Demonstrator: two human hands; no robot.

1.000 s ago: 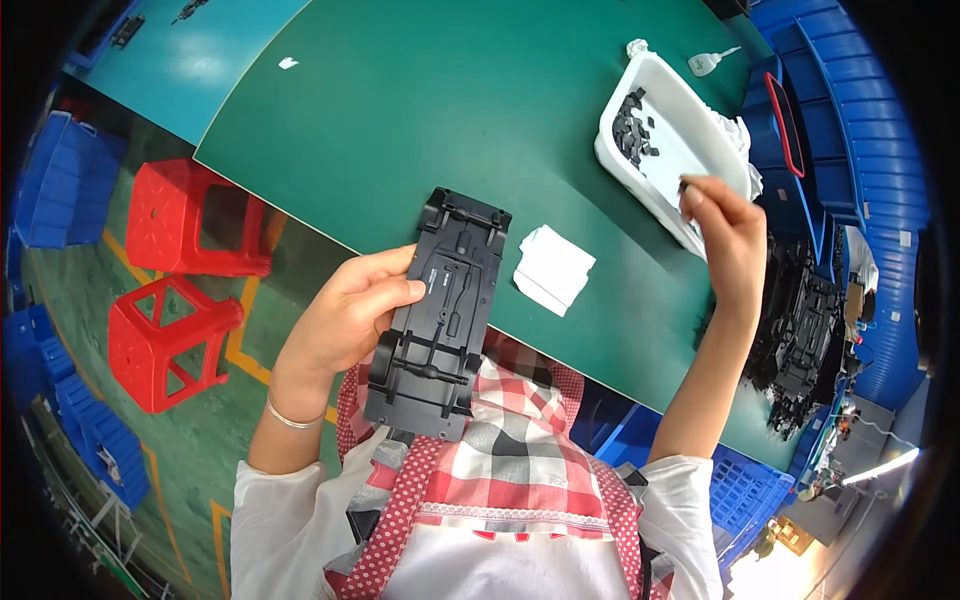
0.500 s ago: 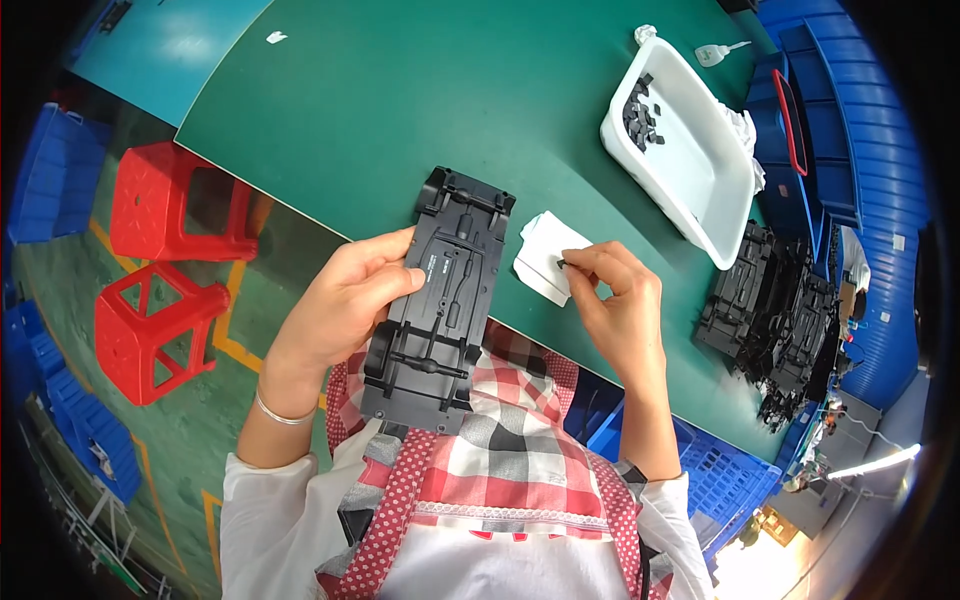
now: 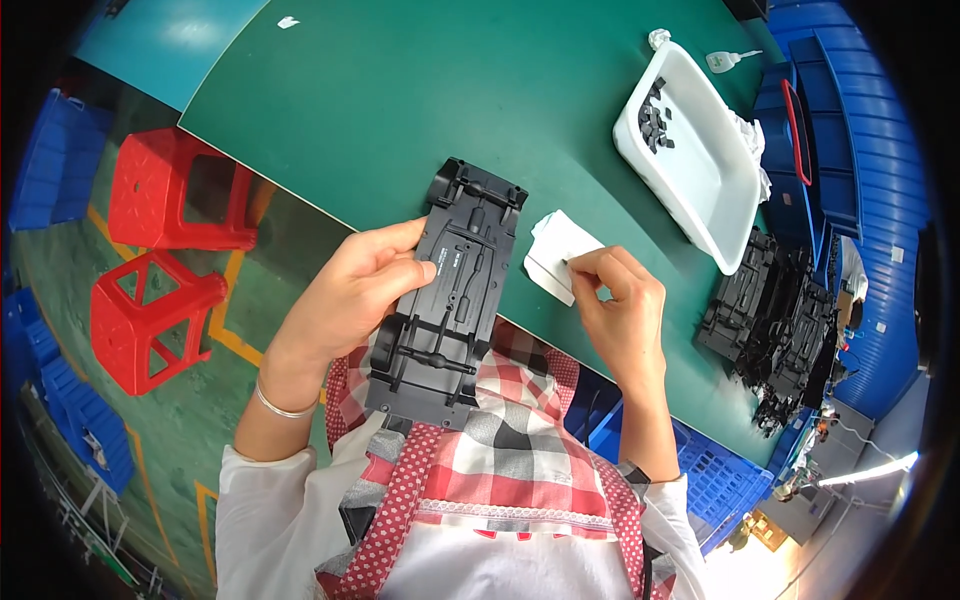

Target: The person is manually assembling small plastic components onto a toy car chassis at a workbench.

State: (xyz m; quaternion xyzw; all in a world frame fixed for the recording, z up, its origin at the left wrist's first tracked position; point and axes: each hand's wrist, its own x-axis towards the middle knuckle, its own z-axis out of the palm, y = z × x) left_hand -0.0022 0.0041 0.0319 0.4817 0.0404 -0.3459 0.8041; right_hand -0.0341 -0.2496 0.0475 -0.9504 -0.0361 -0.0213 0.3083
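My left hand [image 3: 372,275] is closed round the left edge of a black plastic toy car chassis [image 3: 462,290], its thumb lying on the face with the moulded axles and pipes. The chassis is tilted upright in front of my apron, over the table's near edge. To its right, my right hand [image 3: 622,295] pinches a small black part, mostly hidden by thumb and forefinger. The fingertips are over the right side of a white paper pad [image 3: 550,270] on the table; whether they touch it I cannot tell.
On the green table [image 3: 400,100] a white tray [image 3: 705,190] holds several small black pieces [image 3: 655,120]. More black chassis [image 3: 780,320] are piled at the right. A small white bottle [image 3: 728,60] lies behind the tray. Red stools [image 3: 165,190] stand on the floor at left.
The chassis and my left hand have shifted slightly up and right in the picture. The whole view has turned a little. My right hand keeps its pinch by the paper pad.
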